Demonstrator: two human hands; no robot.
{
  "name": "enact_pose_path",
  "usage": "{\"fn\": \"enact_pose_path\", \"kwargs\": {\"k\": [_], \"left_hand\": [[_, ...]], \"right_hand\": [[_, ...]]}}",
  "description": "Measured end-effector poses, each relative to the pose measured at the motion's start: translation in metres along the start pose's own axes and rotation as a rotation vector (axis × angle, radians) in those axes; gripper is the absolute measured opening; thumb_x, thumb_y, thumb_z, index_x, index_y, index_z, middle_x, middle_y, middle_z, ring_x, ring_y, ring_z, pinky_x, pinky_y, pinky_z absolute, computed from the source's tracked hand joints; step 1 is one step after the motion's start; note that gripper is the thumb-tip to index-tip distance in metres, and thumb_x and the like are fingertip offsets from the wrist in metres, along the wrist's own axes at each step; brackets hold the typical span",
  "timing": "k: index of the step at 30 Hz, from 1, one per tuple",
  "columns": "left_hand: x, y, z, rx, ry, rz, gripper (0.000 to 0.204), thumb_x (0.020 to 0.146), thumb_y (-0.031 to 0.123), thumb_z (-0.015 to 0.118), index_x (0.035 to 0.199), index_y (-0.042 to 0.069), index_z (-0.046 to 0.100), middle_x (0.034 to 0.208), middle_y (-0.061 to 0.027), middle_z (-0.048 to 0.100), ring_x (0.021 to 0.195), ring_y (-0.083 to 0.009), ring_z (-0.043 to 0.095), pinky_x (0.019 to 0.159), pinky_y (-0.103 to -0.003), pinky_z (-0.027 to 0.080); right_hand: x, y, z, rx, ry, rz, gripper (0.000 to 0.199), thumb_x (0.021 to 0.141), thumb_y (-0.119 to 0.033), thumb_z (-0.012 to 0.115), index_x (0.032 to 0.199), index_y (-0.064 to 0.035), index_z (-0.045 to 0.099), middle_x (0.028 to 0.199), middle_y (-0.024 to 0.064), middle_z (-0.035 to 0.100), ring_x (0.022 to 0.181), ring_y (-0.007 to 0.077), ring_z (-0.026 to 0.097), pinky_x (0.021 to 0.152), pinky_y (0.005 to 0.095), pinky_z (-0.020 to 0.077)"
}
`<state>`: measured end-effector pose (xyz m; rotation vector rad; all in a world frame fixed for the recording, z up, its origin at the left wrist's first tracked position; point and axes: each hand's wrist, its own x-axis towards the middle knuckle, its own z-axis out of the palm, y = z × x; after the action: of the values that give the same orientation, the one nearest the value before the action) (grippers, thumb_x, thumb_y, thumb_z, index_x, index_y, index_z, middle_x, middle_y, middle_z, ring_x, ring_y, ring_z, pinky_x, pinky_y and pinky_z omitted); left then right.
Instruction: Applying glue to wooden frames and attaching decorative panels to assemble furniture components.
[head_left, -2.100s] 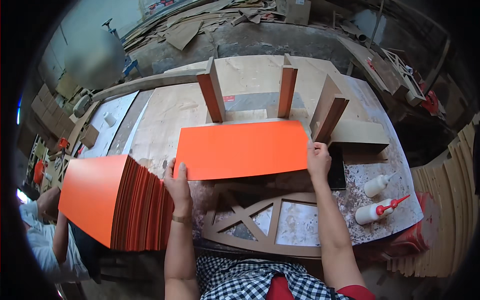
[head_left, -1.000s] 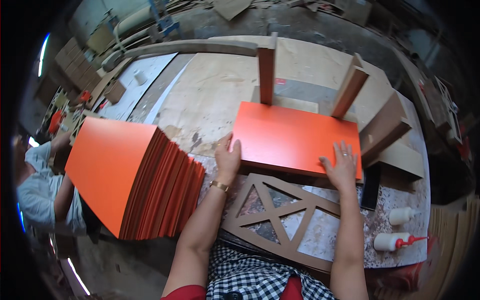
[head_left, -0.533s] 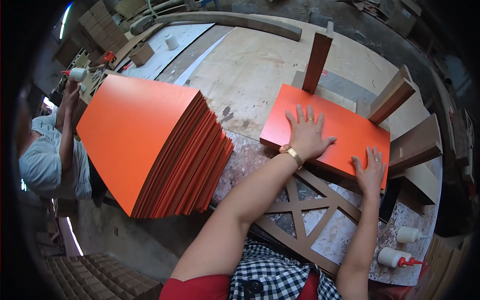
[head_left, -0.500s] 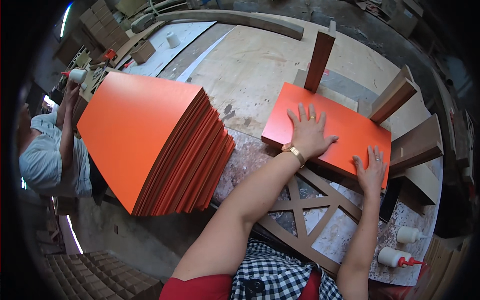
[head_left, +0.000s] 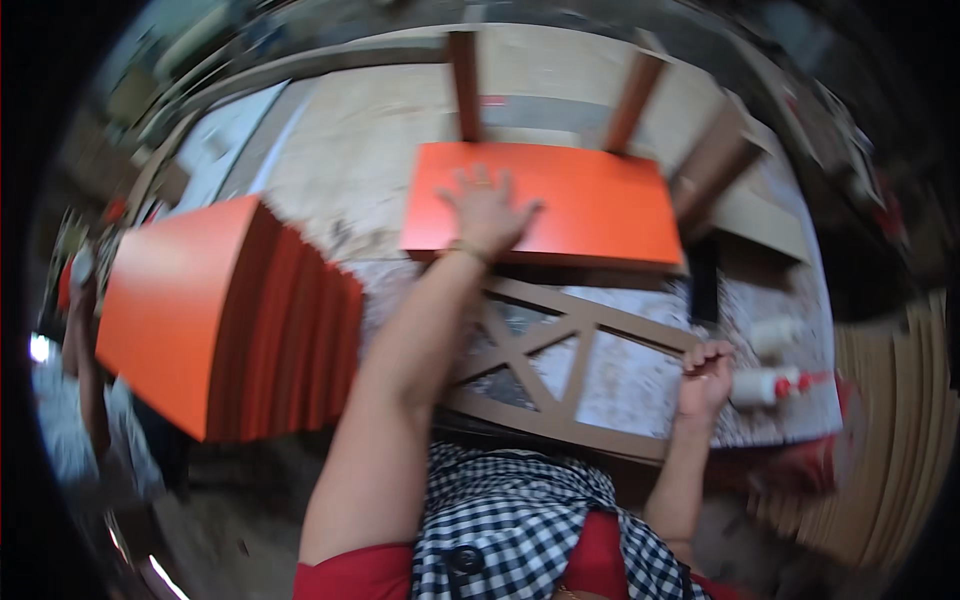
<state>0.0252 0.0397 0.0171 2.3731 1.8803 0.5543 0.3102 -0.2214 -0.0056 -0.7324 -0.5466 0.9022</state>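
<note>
My left hand (head_left: 487, 212) lies flat with spread fingers on the left part of a glossy orange panel (head_left: 590, 205). This panel rests on the worktable, with upright brown boards (head_left: 636, 100) standing along its far and right sides. Lower right, my right hand (head_left: 706, 378) is raised off the panel, its fingers curled in and blurred; I see nothing in them. It is at the right end of a brown lattice frame (head_left: 560, 425), close beside a white glue bottle (head_left: 755, 386) with a red cap.
A tall stack of orange panels (head_left: 175, 310) stands at the left. Behind it a co-worker's arm (head_left: 82, 350) holds a white bottle. A second white bottle (head_left: 775, 336) lies at the right of the worktable (head_left: 350, 130). Brown boards (head_left: 890, 420) stand at the far right.
My right hand has left the orange panel, come nearer to me and curled its fingers. The left hand stays on the panel. The whole view has swung to the right.
</note>
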Motion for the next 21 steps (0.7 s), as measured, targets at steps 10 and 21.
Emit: {"fn": "enact_pose_path", "kwargs": {"k": [10, 21], "left_hand": [[0.008, 0.009, -0.008, 0.137, -0.105, 0.026, 0.079, 0.076, 0.072, 0.041, 0.132, 0.016, 0.044, 0.137, -0.0209, 0.035, 0.124, -0.0462, 0.031, 0.09, -0.067, 0.027], [0.036, 0.002, -0.028, 0.146, -0.441, 0.013, 0.092, 0.061, 0.075, 0.059, 0.131, 0.016, 0.044, 0.134, -0.0196, 0.038, 0.12, -0.046, 0.037, 0.085, -0.057, 0.04]], "right_hand": [[-0.045, -0.044, -0.024, 1.117, 0.317, -0.019, 0.077, 0.079, -0.057, 0.057, 0.125, 0.0031, 0.041, 0.115, 0.0171, 0.055, 0.091, 0.024, 0.059, 0.075, 0.0324, 0.0529], [-0.015, -0.04, -0.071, 1.115, 0.528, -0.111, 0.07, 0.08, -0.042, 0.064, 0.128, 0.0026, 0.038, 0.125, 0.0191, 0.048, 0.106, 0.0304, 0.055, 0.089, 0.041, 0.0505]]}}
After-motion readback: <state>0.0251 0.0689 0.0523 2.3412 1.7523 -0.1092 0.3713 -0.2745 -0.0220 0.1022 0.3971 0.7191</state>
